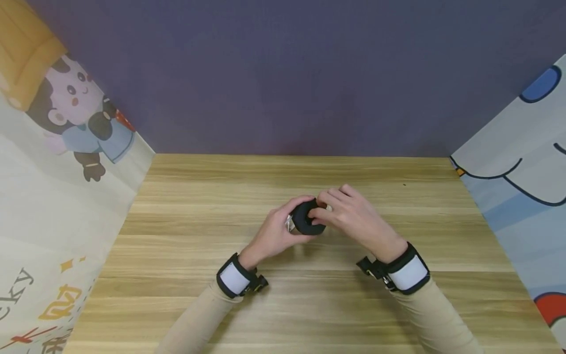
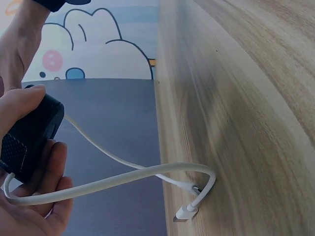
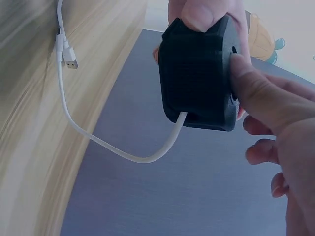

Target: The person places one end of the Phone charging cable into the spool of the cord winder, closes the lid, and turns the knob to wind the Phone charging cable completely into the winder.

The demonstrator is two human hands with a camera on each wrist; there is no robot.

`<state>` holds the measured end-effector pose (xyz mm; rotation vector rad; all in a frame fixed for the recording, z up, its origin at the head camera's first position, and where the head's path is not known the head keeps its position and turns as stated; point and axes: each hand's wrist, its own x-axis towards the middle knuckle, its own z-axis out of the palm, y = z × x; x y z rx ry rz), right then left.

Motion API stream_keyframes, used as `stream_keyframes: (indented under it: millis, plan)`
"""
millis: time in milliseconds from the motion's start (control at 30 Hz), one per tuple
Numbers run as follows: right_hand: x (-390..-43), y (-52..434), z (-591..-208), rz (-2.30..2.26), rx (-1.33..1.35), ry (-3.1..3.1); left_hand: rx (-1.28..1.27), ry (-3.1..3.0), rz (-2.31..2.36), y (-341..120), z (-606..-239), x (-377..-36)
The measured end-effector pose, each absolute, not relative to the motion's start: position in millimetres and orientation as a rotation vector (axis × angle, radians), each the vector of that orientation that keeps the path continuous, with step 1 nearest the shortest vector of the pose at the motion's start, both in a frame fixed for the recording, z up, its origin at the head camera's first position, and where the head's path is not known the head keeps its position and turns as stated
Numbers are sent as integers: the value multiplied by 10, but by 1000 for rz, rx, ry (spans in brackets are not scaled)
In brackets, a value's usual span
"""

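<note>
Above the wooden table [image 1: 283, 295], left hand [image 1: 274, 236] and right hand [image 1: 353, 216], each grip closed around the black cable reel [image 1: 306, 217].

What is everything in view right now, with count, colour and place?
Round black plastic cable case: one, black, held above the table centre between both hands.
Thin white cable with USB plug: one, white, runs out of the case, plug end on the table.
Light wooden table: one, pale wood.
Cartoon-printed side panels: two, left and right.
Purple back wall: one.
Left hand: grips the case.
Right hand: fingers on the case.
</note>
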<state>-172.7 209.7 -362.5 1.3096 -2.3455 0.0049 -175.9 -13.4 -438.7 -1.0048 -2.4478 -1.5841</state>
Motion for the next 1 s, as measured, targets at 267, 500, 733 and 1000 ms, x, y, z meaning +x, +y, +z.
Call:
stream_keyframes:
  millis: [267, 500, 733, 1000]
  plan:
    - [-1740, 2086, -3712, 88, 1247, -2310, -993, -2442, -1588, -121, -4396, -1753]
    - [-1733, 2081, -3791, 143, 1175, -2274, -999, -2421, -1606, -113, -4405, -1746]
    - [-1707, 2047, -3850, 209, 1124, -2250, -988, -2405, -1597, -119, -4416, -1748]
    - [-1679, 2020, -3906, 246, 1066, -2244, -980, -2381, -1607, -118, -4429, -1757]
